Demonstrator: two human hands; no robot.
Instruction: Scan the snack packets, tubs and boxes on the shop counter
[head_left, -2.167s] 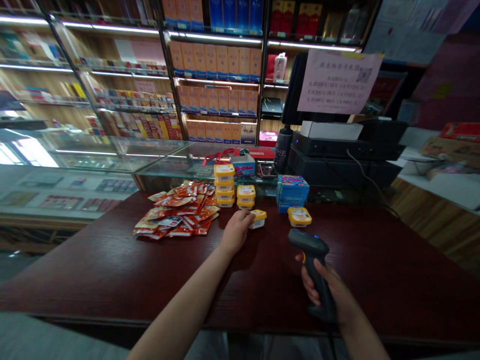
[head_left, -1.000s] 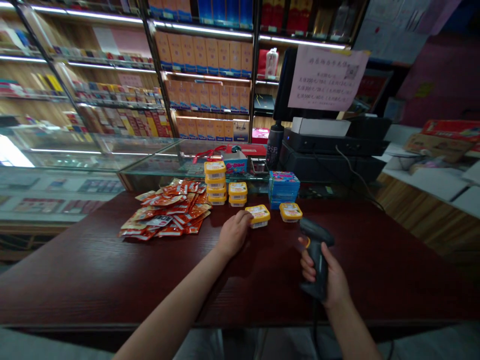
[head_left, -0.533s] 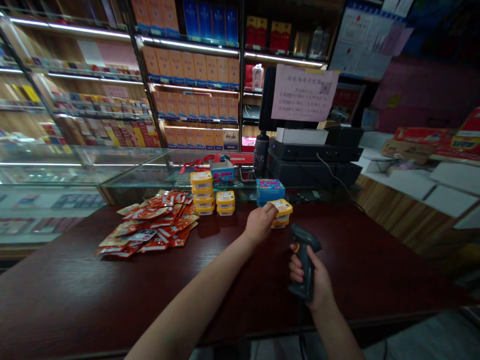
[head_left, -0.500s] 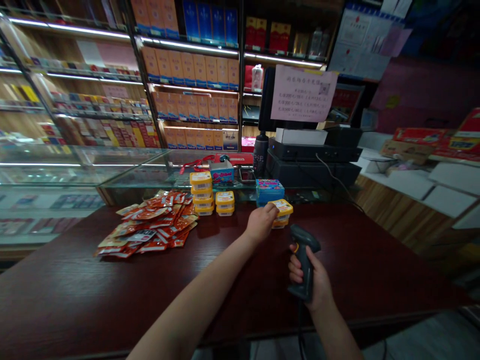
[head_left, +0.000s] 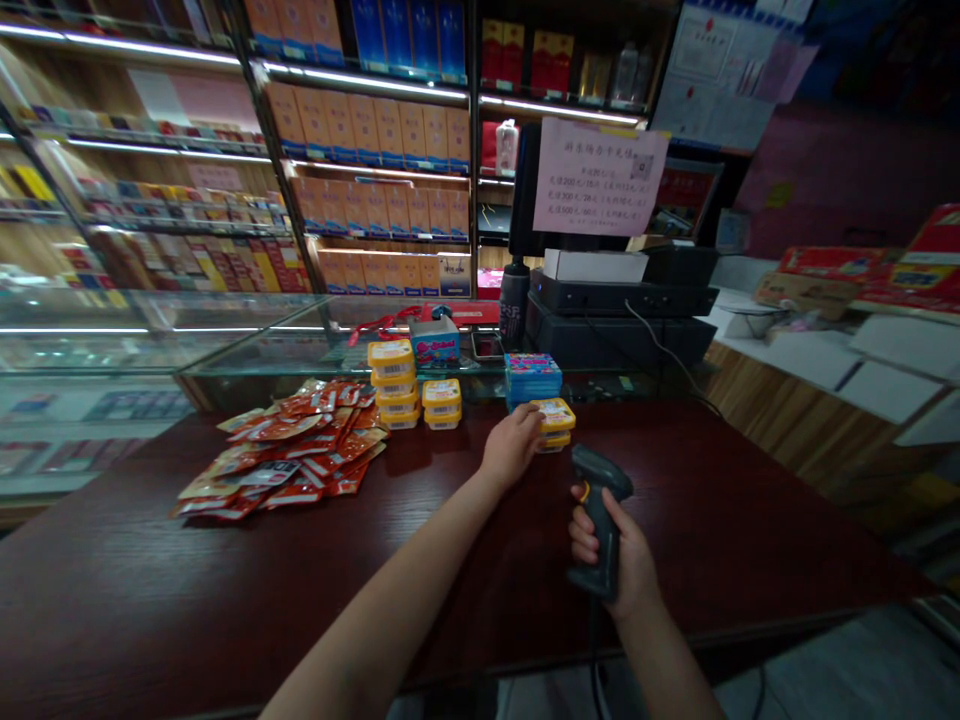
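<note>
My left hand [head_left: 510,445] reaches to the dark counter's far part, fingers closed on the left side of a yellow-lidded plastic tub [head_left: 557,412]. That tub sits on top of another like it. My right hand [head_left: 630,560] is wrapped round the handle of a dark grey barcode scanner [head_left: 604,515], its head tilted toward the tubs. Left of my left hand stand a short stack of yellow-lidded tubs [head_left: 442,404] and a taller stack [head_left: 394,385]. A heap of orange-red snack packets [head_left: 292,450] lies farther left.
Blue boxes [head_left: 532,375] stand behind the tubs, and an open blue carton [head_left: 435,340] sits on the glass case. A monitor with a pink paper sign [head_left: 598,180] is at the back right. The scanner's cable [head_left: 594,640] hangs over the counter's [head_left: 480,600] front edge.
The view has shifted slightly. My left hand stays at the same tub, which now sits more squarely on the one below. The scanner remains in my right hand.
</note>
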